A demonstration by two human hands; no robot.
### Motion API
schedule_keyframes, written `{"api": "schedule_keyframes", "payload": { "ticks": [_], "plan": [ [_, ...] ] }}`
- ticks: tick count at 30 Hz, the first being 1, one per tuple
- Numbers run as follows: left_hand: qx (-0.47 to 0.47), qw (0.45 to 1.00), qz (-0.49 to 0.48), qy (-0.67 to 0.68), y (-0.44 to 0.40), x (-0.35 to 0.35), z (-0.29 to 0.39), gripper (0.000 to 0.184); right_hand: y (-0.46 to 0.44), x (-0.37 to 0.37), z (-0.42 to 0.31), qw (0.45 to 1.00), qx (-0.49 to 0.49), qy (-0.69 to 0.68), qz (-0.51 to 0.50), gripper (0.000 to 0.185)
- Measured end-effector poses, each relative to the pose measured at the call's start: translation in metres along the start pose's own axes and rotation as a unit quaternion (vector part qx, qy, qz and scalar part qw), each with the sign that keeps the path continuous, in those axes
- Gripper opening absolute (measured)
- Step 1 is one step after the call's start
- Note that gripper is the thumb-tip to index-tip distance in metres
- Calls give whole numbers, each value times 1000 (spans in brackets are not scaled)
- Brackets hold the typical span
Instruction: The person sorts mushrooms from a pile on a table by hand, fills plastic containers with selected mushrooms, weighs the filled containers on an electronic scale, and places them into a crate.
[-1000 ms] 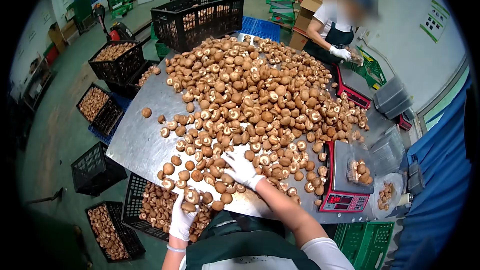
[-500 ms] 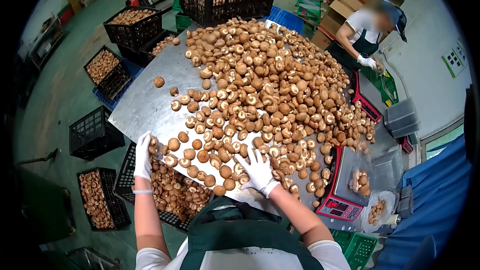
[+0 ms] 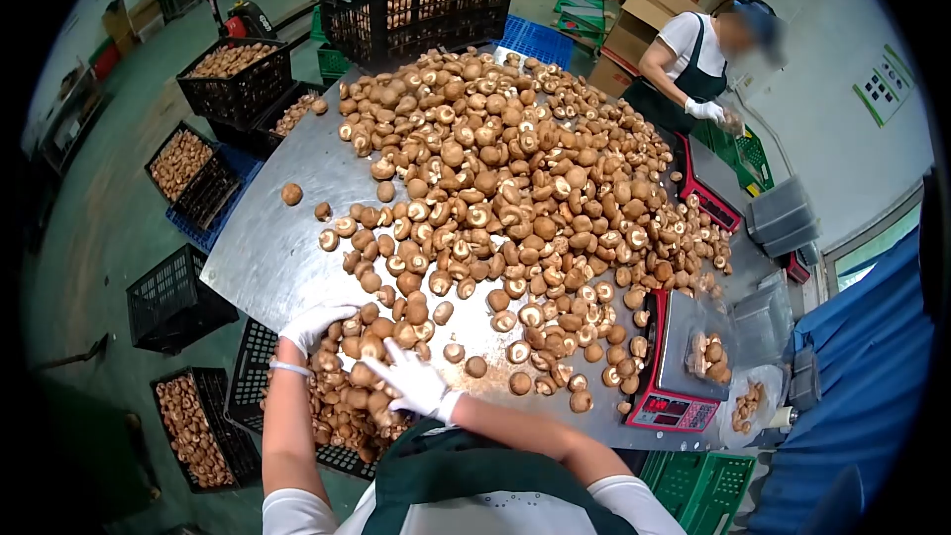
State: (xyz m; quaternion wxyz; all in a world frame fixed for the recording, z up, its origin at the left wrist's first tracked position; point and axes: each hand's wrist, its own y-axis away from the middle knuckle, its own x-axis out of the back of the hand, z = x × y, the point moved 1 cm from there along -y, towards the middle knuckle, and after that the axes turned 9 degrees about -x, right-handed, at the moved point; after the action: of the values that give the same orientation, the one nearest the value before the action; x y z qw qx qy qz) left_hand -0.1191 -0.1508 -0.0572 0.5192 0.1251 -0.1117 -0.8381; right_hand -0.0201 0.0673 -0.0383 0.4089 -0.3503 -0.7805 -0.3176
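A big heap of brown shiitake mushrooms covers much of the metal table. My left hand, white-gloved, is at the table's left front edge, fingers stretched to the right beside several mushrooms. Gloved too, my right hand lies against the same cluster from the right, its fingers extended and apart. Between and below both hands, mushrooms sit at the edge above a black crate filled with more of them. Neither hand is closed around a mushroom. Part of the crate is hidden by my arms.
At right, a red digital scale carries a clear pack of mushrooms. Clear plastic containers are stacked beyond. A co-worker stands by another scale. Black crates line the floor at left; a large one stands behind the table.
My right hand has swept left across the table, shifting mushrooms towards the crate and leaving bare metal behind it. My left hand has turned inward, fingers now pointing right. The view has shifted slightly.
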Motion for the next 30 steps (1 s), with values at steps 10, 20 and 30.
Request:
{"api": "schedule_keyframes", "payload": {
  "ticks": [10, 20, 30],
  "plan": [
    [-57, 997, 14, -44, 69, 52, 42, 28, -5, 59, 43, 917, -11, -397, 35, 77],
    [-27, 991, 114, 59, -66, 28, 32, 39, -64, 51, 94, 989, -101, 25, 100, 121],
    [22, 1000, -20, 1, 7, 27, 7, 40, -60, -9, 8, 995, 30, -92, 11, 101]
  ]
}}
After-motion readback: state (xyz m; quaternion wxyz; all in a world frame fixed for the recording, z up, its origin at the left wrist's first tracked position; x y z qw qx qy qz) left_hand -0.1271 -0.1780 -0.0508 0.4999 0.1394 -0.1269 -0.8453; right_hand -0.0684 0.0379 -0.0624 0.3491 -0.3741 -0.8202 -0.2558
